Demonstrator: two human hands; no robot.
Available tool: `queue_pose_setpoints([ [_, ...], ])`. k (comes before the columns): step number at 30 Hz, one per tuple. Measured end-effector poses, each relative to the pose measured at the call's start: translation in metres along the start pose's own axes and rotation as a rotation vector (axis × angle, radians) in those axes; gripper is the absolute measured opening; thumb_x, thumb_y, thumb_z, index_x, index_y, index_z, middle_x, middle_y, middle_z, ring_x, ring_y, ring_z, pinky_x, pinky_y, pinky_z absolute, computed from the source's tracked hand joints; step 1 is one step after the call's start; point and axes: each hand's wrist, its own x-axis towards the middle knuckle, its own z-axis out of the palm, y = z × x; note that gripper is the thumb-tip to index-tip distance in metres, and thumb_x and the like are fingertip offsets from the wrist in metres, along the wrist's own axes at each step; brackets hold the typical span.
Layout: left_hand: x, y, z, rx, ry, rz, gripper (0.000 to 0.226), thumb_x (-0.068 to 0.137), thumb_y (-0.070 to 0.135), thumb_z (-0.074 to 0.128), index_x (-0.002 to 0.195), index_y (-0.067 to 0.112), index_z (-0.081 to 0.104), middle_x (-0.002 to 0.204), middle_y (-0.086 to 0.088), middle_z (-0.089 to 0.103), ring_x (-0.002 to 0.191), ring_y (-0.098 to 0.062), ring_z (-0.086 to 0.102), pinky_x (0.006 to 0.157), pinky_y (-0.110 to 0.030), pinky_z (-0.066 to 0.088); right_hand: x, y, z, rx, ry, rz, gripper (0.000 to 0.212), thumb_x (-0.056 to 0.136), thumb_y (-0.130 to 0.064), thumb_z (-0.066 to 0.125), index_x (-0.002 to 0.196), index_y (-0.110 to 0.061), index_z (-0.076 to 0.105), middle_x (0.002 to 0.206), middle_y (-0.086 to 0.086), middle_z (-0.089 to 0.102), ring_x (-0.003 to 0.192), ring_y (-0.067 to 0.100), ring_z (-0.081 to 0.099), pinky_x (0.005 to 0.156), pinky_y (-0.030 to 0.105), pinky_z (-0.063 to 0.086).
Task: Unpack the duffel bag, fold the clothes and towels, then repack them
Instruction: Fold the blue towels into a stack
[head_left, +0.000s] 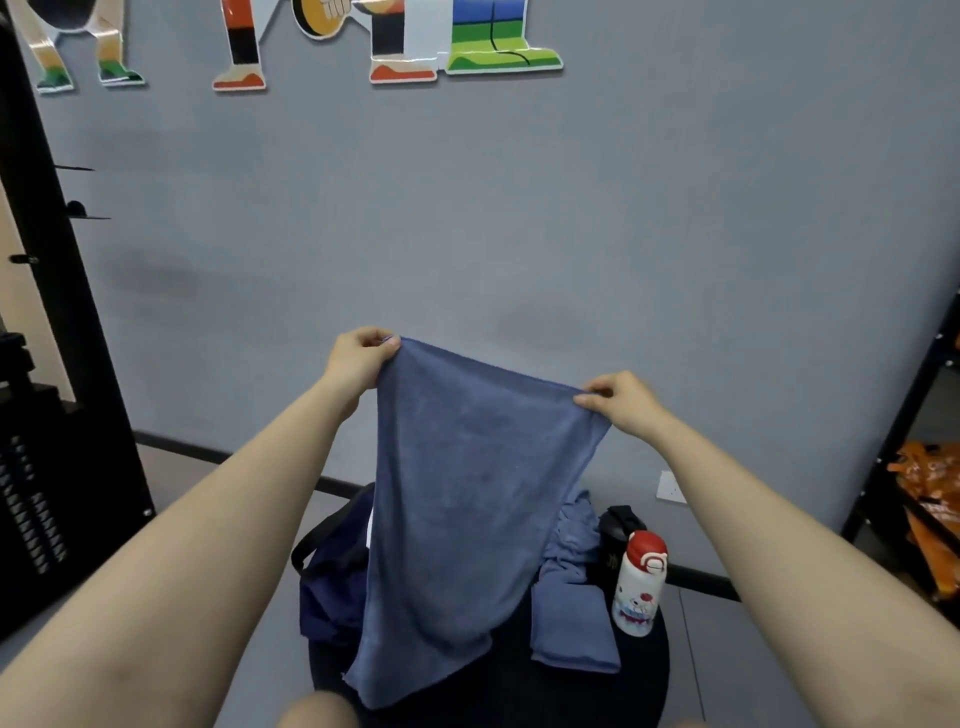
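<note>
Two hands pinch the towel's (478, 499) top corners: left hand (358, 358) far-left and higher, right hand (621, 402) right and lower. Towel hangs lengthwise, long axis vertical, above the table (644, 675), bag (332, 587) behind-left. Judgement: fold next, corners together, hands equally placed.

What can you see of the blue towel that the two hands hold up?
The blue towel looks like soft terry cloth. It hangs spread in the air, each top corner pinched, one by the left hand and one by the right hand. Its left corner is higher. Its lower edge hangs in front of the round black table.
</note>
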Motion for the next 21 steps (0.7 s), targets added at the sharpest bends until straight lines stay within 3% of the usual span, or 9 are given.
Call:
queue_pose_setpoints([
  [4, -0.005, 0.002, -0.001, 0.01, 0.032, -0.042, 0.024, 0.093, 0.009, 0.05, 0.071, 0.016, 0.055, 0.07, 0.001, 0.047, 0.066, -0.013, 0.043, 0.068, -0.029, 0.04, -0.007, -0.007, -0.009, 0.043, 0.081, -0.008, 0.017, 0.09, -0.018, 0.064, 0.094, -0.003, 0.07, 0.084, 0.009, 0.064, 0.083, 0.018, 0.053, 0.071, 0.026, 0.036],
  [9, -0.022, 0.012, -0.005, -0.034, 0.052, -0.018, 0.022, 0.092, 0.011, 0.05, 0.071, 0.018, 0.055, 0.072, 0.002, 0.049, 0.068, -0.012, 0.044, 0.076, -0.033, 0.041, -0.03, -0.023, -0.025, 0.17, 0.173, -0.031, 0.015, 0.087, -0.016, 0.067, 0.097, -0.006, 0.072, 0.086, 0.004, 0.064, 0.083, 0.015, 0.054, 0.072, 0.022, 0.036],
  [13, -0.039, 0.026, -0.011, -0.073, 0.066, 0.036, 0.022, 0.091, 0.01, 0.05, 0.071, 0.018, 0.055, 0.072, 0.003, 0.049, 0.07, -0.013, 0.043, 0.075, -0.033, 0.04, -0.052, -0.034, -0.044, 0.217, 0.277, -0.069, 0.008, 0.085, -0.02, 0.07, 0.089, -0.013, 0.071, 0.079, -0.002, 0.064, 0.081, 0.013, 0.055, 0.064, 0.016, 0.04],
  [17, -0.053, 0.038, -0.017, -0.094, 0.075, 0.098, 0.023, 0.09, 0.009, 0.05, 0.069, 0.018, 0.054, 0.069, 0.003, 0.048, 0.068, -0.013, 0.041, 0.072, -0.032, 0.037, -0.07, -0.045, -0.067, 0.205, 0.371, -0.103, 0.017, 0.088, -0.019, 0.067, 0.098, -0.008, 0.073, 0.09, 0.0, 0.066, 0.087, 0.012, 0.056, 0.076, 0.019, 0.038],
  [21, -0.059, 0.043, -0.018, -0.09, 0.092, 0.153, 0.024, 0.089, 0.008, 0.05, 0.067, 0.018, 0.054, 0.067, 0.004, 0.047, 0.066, -0.01, 0.041, 0.069, -0.031, 0.036, -0.083, -0.05, -0.081, 0.16, 0.343, -0.116, 0.023, 0.093, -0.011, 0.059, 0.113, -0.006, 0.068, 0.104, 0.001, 0.065, 0.097, 0.008, 0.053, 0.084, 0.016, 0.036],
])
